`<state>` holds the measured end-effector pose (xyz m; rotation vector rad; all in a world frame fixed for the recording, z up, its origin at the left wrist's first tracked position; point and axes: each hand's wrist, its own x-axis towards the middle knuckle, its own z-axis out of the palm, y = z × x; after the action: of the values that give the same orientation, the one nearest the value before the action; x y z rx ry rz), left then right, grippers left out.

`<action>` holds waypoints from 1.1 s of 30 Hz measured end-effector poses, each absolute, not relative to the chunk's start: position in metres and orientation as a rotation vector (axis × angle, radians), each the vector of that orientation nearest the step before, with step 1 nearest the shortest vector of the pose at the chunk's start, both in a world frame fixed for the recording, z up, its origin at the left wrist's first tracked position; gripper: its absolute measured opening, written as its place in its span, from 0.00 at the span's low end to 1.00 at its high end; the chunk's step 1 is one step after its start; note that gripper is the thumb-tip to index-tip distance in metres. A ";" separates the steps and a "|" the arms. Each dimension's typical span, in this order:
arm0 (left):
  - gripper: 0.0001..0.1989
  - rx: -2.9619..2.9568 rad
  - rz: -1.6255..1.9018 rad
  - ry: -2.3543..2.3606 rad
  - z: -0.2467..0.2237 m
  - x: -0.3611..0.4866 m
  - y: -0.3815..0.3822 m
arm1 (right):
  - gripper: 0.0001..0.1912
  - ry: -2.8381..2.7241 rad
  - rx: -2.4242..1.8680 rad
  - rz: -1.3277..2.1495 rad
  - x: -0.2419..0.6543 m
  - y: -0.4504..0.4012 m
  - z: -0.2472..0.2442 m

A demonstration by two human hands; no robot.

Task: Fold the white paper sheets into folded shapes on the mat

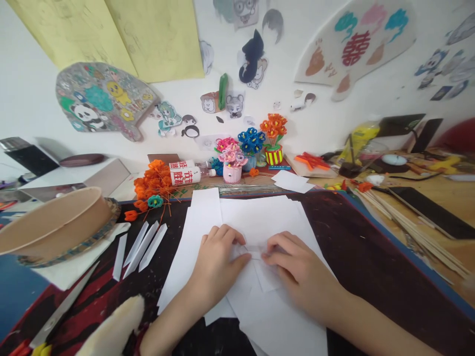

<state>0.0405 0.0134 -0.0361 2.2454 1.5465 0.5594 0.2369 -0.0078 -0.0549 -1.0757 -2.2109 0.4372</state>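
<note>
Red 囍 [356, 48] on the white fan-shaped cutout [334, 57]; red characters [181, 178] on white packaging [196, 175] — too blurred to read.

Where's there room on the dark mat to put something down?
The widest bare patch of dark mat is right of the white papers, between them, the right forearm and the pale sticks. A thin gap lies between the folded strips and the papers. It's crowded on the left, with scissors and a round frame, and behind, with flowers.

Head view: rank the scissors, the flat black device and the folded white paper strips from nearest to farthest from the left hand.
1. Folded white paper strips, left of the left hand.
2. Scissors, lower left.
3. Flat black device, far right.
</note>
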 end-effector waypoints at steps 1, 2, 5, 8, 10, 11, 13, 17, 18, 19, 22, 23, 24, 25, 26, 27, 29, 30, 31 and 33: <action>0.07 2.217 0.574 1.537 -0.036 0.041 0.014 | 0.14 -2.206 -1.095 0.462 0.237 -0.007 -0.055; 0.07 2.191 0.588 1.525 -0.036 0.042 0.015 | 0.13 -2.201 -1.123 0.487 0.236 -0.007 -0.055; 0.05 2.128 0.619 1.503 -0.036 0.043 0.016 | 0.14 -2.146 -1.228 0.573 0.235 -0.003 -0.054; 0.04 2.052 0.658 1.481 -0.035 0.043 0.017 | 0.13 -2.078 -1.303 0.717 0.234 0.005 -0.048; 0.04 1.971 0.718 1.437 -0.031 0.042 0.019 | 0.03 -2.084 -1.303 0.895 0.233 0.013 -0.043; 0.05 1.927 0.757 1.401 -0.028 0.041 0.020 | 0.07 -2.066 -1.292 1.018 0.232 0.017 -0.040; 0.06 1.871 0.807 1.301 -0.018 0.037 0.023 | 0.13 -1.973 -1.242 1.282 0.229 0.026 -0.034; 0.04 2.041 0.717 1.214 -0.005 0.029 0.026 | 0.09 -2.022 -1.195 1.195 0.223 0.038 -0.022; 0.04 2.113 0.684 1.238 -0.005 0.027 0.025 | 0.07 -2.081 -1.198 1.117 0.222 0.039 -0.021; 0.05 2.177 0.654 1.265 -0.007 0.025 0.025 | 0.05 -2.135 -1.200 1.045 0.221 0.039 -0.021; 0.07 2.274 0.613 1.274 -0.017 0.022 0.023 | 0.03 -2.198 -1.196 0.901 0.221 0.034 -0.026; 0.08 2.295 0.619 1.270 -0.021 0.021 0.022 | 0.03 -2.191 -1.192 0.868 0.221 0.032 -0.029; 0.08 2.319 0.630 1.273 -0.024 0.021 0.021 | 0.04 -2.171 -1.191 0.831 0.221 0.030 -0.032; 0.08 2.339 0.644 1.281 -0.027 0.022 0.021 | 0.05 -2.145 -1.193 0.794 0.221 0.028 -0.035; 0.08 2.355 0.657 1.294 -0.030 0.022 0.020 | 0.05 -2.121 -1.191 0.760 0.221 0.027 -0.038; 0.08 2.367 0.667 1.307 -0.032 0.023 0.020 | 0.05 -2.102 -1.187 0.734 0.221 0.026 -0.040; 0.07 2.396 0.680 1.341 -0.035 0.026 0.020 | 0.05 -2.085 -1.167 0.720 0.223 0.027 -0.043; 0.07 2.416 0.683 1.356 -0.036 0.027 0.021 | 0.05 -2.089 -1.158 0.726 0.224 0.028 -0.044; 0.08 2.437 0.683 1.366 -0.037 0.028 0.021 | 0.05 -2.098 -1.153 0.731 0.225 0.029 -0.045; 0.07 2.475 0.682 1.372 -0.040 0.030 0.023 | 0.06 -2.117 -1.151 0.727 0.227 0.031 -0.045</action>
<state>0.0297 0.0233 -0.0397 2.4749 1.3716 0.6816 0.2270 0.0311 -0.0452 -1.1506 -2.1165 0.7266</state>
